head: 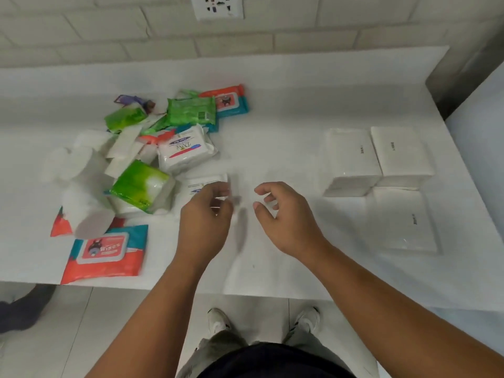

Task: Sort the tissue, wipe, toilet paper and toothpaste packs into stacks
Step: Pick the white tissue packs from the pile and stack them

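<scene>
White counter [272,110], brick-tile wall [109,31], wall socket [216,6].

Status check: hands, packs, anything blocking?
Left hand and right hand empty, fingers loosely curled over the table. Three white tissue packs grouped right. Mixed pile unsorted left. Nothing blocking.

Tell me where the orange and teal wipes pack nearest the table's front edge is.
In the head view, the orange and teal wipes pack lies flat at the white table's front-left, just below a white toilet paper roll and left of the left hand.
</scene>
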Motion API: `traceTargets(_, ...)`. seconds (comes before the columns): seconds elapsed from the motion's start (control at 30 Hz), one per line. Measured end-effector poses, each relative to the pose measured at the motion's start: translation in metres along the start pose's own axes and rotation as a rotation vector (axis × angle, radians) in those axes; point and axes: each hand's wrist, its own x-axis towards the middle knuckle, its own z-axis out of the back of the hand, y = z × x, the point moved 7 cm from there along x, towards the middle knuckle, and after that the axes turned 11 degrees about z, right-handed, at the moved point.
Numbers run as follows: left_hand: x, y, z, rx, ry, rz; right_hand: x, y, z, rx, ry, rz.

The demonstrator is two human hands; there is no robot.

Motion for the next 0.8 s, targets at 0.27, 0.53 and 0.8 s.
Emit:
traceTargets(0.27, 0.039, 0.068, 0.094, 0.156, -0.151, -0.082, 0.029, 0.052, -0.125, 0.006, 0.218, 0.071)
traceTargets(0.53, 0.09, 0.09, 0.135, 0.422, -0.183, -0.202, 0.052, 0.071, -0.187, -0.167, 0.119, 0.14)
traceTargets(0.8, 0.125, 0.094, 0.117, 0.564, 0.006, -0.241, 0.057, 0.065, -0.191, -0.118, 0.001, -0.01)
